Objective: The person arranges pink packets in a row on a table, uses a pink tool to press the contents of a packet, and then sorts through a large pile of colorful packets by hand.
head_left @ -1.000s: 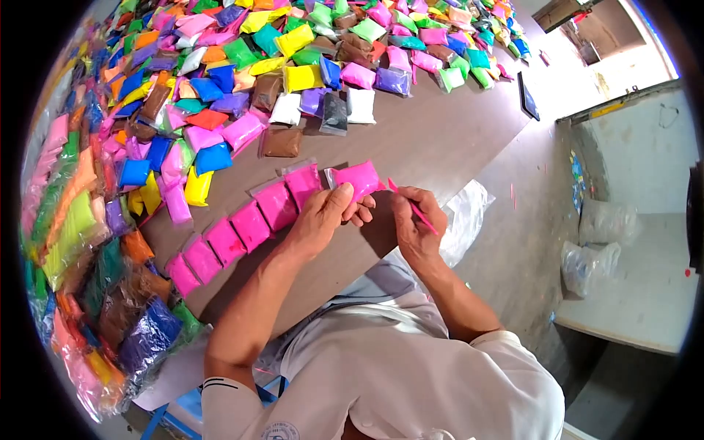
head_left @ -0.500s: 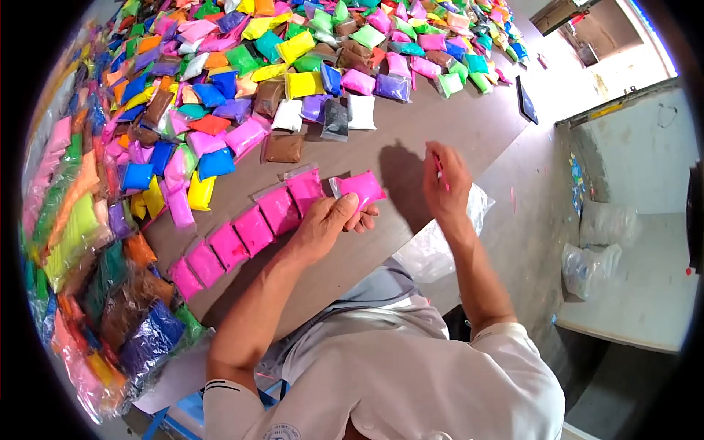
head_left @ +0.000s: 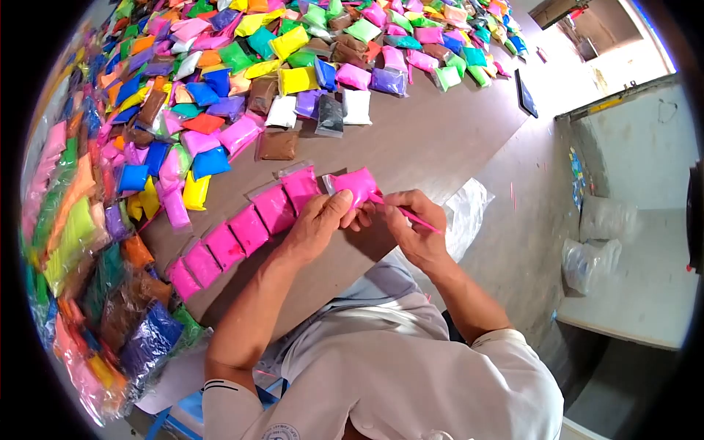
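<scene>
My left hand (head_left: 326,220) pinches a small clear packet (head_left: 357,183) of bright pink filling between thumb and fingers, over the table. My right hand (head_left: 416,224) is closed on a thin pink stick (head_left: 422,222), whose tip meets the packet's right edge beside my left fingertips. To the left of my left hand, a connected strip of pink packets (head_left: 249,229) lies slantwise on the tabletop, its upper end close by my knuckles.
Loose packets of many colours (head_left: 293,44) cover the far side of the table (head_left: 440,132). Larger bags of coloured packets (head_left: 73,242) heap at the left. A dark flat device (head_left: 526,94) lies near the right edge; a clear plastic bag (head_left: 469,213) is beside my right forearm.
My right hand has come down and left with the pink stick, bringing its tip to the packet. My left hand keeps its hold on the packet, nearly in place.
</scene>
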{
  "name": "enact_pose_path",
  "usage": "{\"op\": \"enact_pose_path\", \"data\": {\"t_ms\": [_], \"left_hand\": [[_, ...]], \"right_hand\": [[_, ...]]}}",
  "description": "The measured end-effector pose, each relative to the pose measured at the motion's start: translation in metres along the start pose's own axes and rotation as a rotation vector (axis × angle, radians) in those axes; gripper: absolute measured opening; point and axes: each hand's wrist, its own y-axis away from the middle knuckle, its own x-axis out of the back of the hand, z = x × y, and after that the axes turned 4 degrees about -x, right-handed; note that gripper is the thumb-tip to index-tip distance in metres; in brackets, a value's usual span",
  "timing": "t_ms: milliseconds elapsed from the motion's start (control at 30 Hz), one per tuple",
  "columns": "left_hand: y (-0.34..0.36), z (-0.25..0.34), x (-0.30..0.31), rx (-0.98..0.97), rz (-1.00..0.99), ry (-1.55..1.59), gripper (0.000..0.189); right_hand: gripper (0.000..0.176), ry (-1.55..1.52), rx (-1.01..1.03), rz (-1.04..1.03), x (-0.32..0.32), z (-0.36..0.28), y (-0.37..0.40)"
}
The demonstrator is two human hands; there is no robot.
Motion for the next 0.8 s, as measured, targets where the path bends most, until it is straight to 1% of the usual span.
{"op": "enact_pose_path", "data": {"t_ms": [33,67,133,233,300,367,467,567,600,700,733,800], "left_hand": [[0.0,-0.002,0.0,-0.019,0.017,0.015,0.054],[0.0,-0.003,0.002,0.009,0.01,0.021,0.055],[0.0,0.001,0.001,0.014,-0.012,-0.009,0.055],[0.0,0.001,0.0,0.002,-0.004,-0.001,0.056],[-0.001,-0.003,0.001,-0.006,-0.001,0.003,0.056],[-0.001,-0.008,0.003,-0.002,-0.009,-0.01,0.057],[0.002,0.01,-0.001,0.016,-0.016,-0.047,0.058],[0.001,0.007,0.0,-0.022,-0.055,-0.085,0.057],[0.001,0.004,0.003,0.018,-0.064,-0.084,0.056],[0.0,-0.001,0.001,-0.005,-0.011,-0.006,0.054],[0.001,0.002,0.0,0.008,-0.011,-0.021,0.053],[0.002,0.01,-0.004,0.029,-0.002,-0.049,0.054]], "right_hand": [[0.007,0.115,-0.02,0.001,0.001,0.004,-0.002],[0.007,0.125,-0.062,0.027,0.005,0.018,-0.005],[0.007,0.121,-0.11,0.095,0.008,0.021,-0.01],[0.008,0.045,0.134,0.229,0.001,0.007,-0.006],[0.006,0.025,0.236,0.14,-0.003,-0.002,-0.003],[0.006,0.156,0.028,0.029,-0.005,-0.003,-0.005],[0.006,-0.093,-0.138,0.152,-0.002,0.027,-0.009],[0.007,-0.037,-0.186,0.14,-0.004,-0.006,-0.003],[0.008,-0.016,-0.195,0.119,-0.004,-0.001,-0.006],[0.011,0.048,-0.233,0.056,-0.003,0.023,-0.017],[0.013,-0.119,-0.3,0.105,-0.003,0.023,-0.019],[0.012,-0.192,-0.272,0.135,-0.004,0.009,-0.016]]}}
